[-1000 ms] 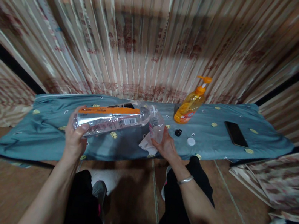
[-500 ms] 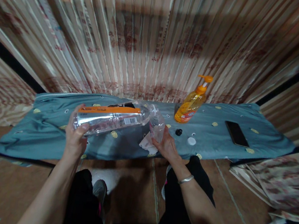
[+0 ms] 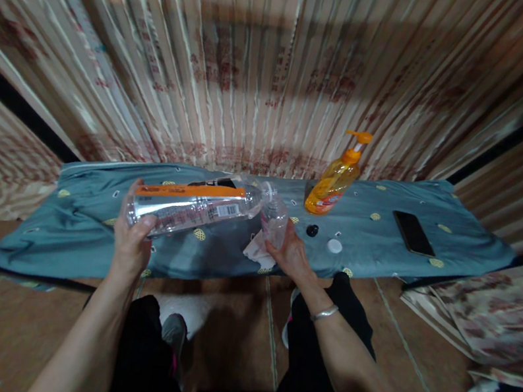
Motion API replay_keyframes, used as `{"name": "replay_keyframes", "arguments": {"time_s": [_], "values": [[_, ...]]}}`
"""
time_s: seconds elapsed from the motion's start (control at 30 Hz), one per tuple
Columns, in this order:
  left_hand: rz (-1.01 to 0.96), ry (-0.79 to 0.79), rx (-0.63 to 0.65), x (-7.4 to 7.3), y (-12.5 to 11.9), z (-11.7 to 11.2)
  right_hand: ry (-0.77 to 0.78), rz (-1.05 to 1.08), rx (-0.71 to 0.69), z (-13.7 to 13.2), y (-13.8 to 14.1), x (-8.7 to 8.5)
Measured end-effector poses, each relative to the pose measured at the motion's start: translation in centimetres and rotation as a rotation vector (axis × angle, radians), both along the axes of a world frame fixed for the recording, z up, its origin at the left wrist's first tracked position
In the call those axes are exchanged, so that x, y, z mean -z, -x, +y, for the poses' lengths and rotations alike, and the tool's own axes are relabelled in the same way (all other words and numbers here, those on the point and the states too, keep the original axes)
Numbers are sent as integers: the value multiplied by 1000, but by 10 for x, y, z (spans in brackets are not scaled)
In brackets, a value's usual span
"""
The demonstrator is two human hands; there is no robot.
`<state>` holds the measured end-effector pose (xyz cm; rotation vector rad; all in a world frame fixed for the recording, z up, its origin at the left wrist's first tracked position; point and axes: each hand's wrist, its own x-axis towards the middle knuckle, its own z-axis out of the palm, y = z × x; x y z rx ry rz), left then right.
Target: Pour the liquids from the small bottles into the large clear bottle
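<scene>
My left hand (image 3: 134,228) is wrapped round the base of a large clear plastic bottle (image 3: 190,204) with an orange and silver label. That bottle lies nearly level, its neck pointing right and slightly up. In my right hand (image 3: 288,251) is a smaller clear plastic bottle (image 3: 274,215), tilted, its mouth up against the large bottle's mouth. Whether liquid passes between them I cannot tell. Below the small bottle a whitish tissue or cloth (image 3: 258,252) lies on the teal cloth; my right hand partly hides it.
An orange pump bottle (image 3: 331,184) stands behind my right hand on the cloth-covered table (image 3: 88,214). A black cap (image 3: 312,231), a white cap (image 3: 334,246) and a phone (image 3: 413,233) lie to the right. A dark object (image 3: 216,182) sits behind the large bottle. Curtains (image 3: 271,77) hang at the back.
Almost nothing differs. Both hands keep their hold on the two bottles, mouth to mouth; the large bottle has turned very slightly in my left hand.
</scene>
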<state>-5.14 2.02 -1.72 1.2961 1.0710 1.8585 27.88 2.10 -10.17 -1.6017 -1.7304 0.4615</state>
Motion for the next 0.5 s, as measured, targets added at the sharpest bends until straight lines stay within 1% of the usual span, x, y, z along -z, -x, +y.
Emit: {"name": "replay_keyframes", "arguments": {"time_s": [0.23,0.4,0.5], "values": [[23,5,6,-5,-2,0,18,-24,-4,0,0,-1],[16,45,-16,-8,-3,-2,-13,-3,-3,0,-1,1],[23,59,-20,-7,-3,-2,-17,6,-4,0,-3,2]]}}
